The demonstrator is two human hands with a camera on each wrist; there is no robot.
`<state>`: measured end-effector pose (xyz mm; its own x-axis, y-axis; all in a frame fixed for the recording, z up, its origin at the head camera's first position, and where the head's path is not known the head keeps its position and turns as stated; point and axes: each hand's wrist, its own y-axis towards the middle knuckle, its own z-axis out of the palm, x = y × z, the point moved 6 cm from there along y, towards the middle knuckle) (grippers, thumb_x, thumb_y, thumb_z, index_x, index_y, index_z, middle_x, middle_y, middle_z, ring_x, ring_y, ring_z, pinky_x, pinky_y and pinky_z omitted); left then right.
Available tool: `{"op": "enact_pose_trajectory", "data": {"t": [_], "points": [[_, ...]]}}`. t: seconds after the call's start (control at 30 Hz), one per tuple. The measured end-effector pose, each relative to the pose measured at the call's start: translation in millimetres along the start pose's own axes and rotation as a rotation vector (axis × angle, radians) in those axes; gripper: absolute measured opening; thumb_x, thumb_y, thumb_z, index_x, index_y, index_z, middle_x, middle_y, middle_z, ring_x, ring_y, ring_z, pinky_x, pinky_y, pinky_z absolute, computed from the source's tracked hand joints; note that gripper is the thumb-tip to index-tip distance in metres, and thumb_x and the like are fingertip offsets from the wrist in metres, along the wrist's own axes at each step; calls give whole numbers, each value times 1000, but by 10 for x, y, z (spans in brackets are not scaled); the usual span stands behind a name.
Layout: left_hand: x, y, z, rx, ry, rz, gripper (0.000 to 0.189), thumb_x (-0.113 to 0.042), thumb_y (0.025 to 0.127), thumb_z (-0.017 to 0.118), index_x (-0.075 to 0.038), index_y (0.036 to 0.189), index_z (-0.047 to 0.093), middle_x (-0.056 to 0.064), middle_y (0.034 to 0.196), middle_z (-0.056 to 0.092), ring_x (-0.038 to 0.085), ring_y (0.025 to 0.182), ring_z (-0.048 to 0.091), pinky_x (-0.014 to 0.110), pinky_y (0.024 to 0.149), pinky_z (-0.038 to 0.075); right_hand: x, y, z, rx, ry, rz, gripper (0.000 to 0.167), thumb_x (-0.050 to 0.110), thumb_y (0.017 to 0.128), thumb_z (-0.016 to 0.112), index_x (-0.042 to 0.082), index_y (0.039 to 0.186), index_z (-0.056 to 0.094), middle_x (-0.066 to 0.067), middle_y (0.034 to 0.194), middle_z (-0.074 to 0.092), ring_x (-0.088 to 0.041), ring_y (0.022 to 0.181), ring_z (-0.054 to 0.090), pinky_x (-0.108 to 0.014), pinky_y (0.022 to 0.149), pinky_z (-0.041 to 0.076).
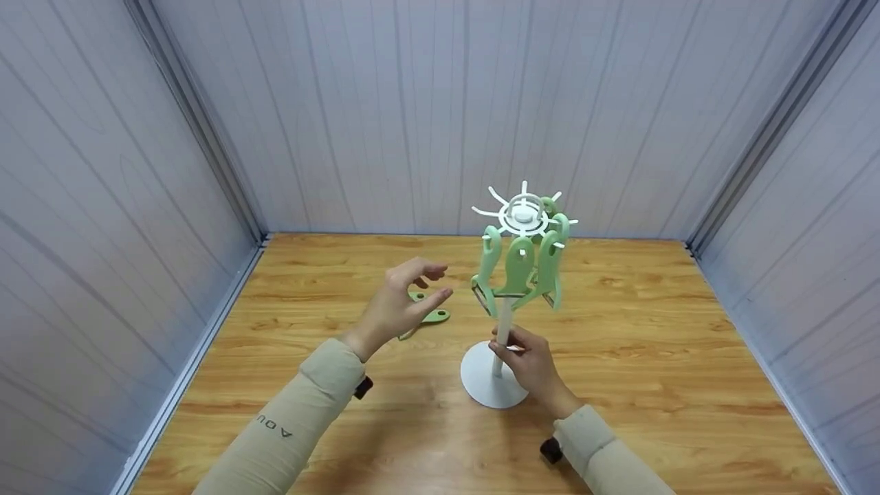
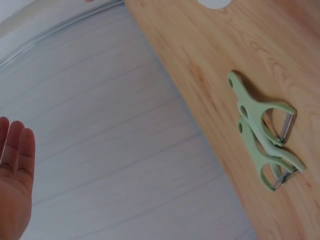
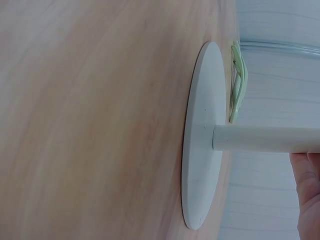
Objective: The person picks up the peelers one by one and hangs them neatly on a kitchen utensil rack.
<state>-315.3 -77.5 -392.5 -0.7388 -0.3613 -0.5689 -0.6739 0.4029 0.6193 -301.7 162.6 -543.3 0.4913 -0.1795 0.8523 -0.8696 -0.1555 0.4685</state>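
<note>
A white stand has a round base [image 1: 489, 386], an upright pole [image 1: 504, 322] and a ring of hooks [image 1: 524, 214] on top. Several green peelers [image 1: 519, 267] hang from its hooks, blades downward; other hooks on the left and back are bare. My right hand [image 1: 531, 364] grips the pole low down, thumb and fingers on either side of it. To the left of the stand, my left hand [image 1: 404, 297] is raised with nothing in it, fingers slightly bent and thumb apart. Beneath it lie three more green peelers [image 2: 257, 112], close together and overlapping, partly hidden by that hand in the head view.
The wood-grain tabletop [image 1: 639, 357] is bounded by pale panel walls at the back [image 1: 385, 124], left and right. In the right wrist view, the stand's base [image 3: 197, 175] rests flat on the table, with loose peelers [image 3: 240, 82] beyond it.
</note>
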Motion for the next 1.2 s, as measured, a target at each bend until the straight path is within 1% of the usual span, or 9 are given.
{"op": "enact_pose_trajectory", "data": {"t": [0.17,0.33,0.47,0.6,0.83,0.93,1.07,1.13,1.2], "points": [[117,-43,15,37,25,-32,33,-15,100,80,-1,129,73,15,119,77,34,110,73,47,90,64,23,-2,0,-1,2,-13,15,-4,97,77,-4,112,74,-21,97,78,-4,91,75,-21,78,65],[230,-83,41,77,42,-61,34,-14,101,79,-1,131,72,16,120,76,31,111,73,45,91,64,57,0,2,-6,23,-33,16,-7,96,76,-8,112,75,-26,98,78,-2,91,75,-19,78,64],[308,-109,50,84,41,-67,34,-14,101,80,-1,131,72,16,118,76,31,109,72,47,91,65,54,1,4,-5,27,-40,14,-8,97,75,-8,111,74,-27,98,78,-1,91,74,-19,77,64],[397,-139,51,80,78,-73,34,-14,100,81,-1,130,72,16,117,76,31,108,72,48,90,65,34,-3,0,-2,21,-48,14,-7,97,75,-7,111,75,-26,98,78,-1,91,74,-20,77,65],[588,-210,78,116,119,-158,36,-16,100,81,-3,133,72,15,121,75,34,112,72,47,93,63,20,-12,-1,11,20,-68,13,-6,98,74,-5,111,74,-26,99,78,-2,92,75,-20,76,65],[641,-232,101,129,122,-172,37,-15,100,81,-3,133,72,15,122,75,36,113,72,49,94,62,18,-13,0,12,22,-78,13,-6,98,74,-5,111,74,-25,97,78,-2,92,75,-21,76,65],[697,-251,133,150,139,-180,36,-16,100,81,-3,132,71,15,124,75,34,115,73,50,99,62,11,-6,-1,11,27,-70,13,-6,98,74,-5,111,74,-25,98,78,-2,92,75,-22,76,65],[732,-261,149,167,154,-195,37,-17,100,81,-2,132,71,15,124,75,33,116,72,50,101,62,8,-2,1,9,28,-57,13,-6,98,75,-5,110,74,-25,98,78,-2,92,75,-21,77,65],[772,-273,161,183,153,-220,38,-19,100,81,-1,133,71,16,125,74,34,117,72,52,102,61,8,0,3,3,32,-47,12,-6,97,75,-6,110,74,-25,98,78,-2,91,75,-21,76,65]]}}
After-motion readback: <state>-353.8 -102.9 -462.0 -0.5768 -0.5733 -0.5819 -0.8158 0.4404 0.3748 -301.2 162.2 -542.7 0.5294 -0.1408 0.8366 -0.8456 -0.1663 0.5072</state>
